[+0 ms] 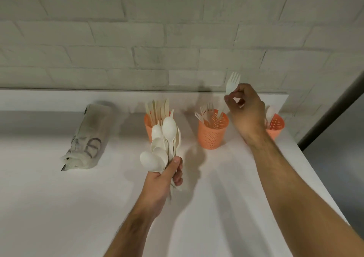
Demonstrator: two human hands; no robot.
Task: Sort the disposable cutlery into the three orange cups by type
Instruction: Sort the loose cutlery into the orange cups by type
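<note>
Your left hand [167,175] grips the unsorted spoons [162,144] as a reserve, while your right hand [245,109] pinches one fork [232,83] above the middle cup [212,134], where forks belong.

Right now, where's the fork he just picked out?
In the head view, the fork is pinched in the right hand, tines up, its handle dipping into the middle orange cup, which already holds forks.

Left hand [167,175]: grips a bunch of white spoons [164,144]
Right hand [245,111]: pinches a white fork [232,84] above the middle cup [212,131]
Left cup [149,124]: knives
Right cup [275,125]: partly hidden
</note>
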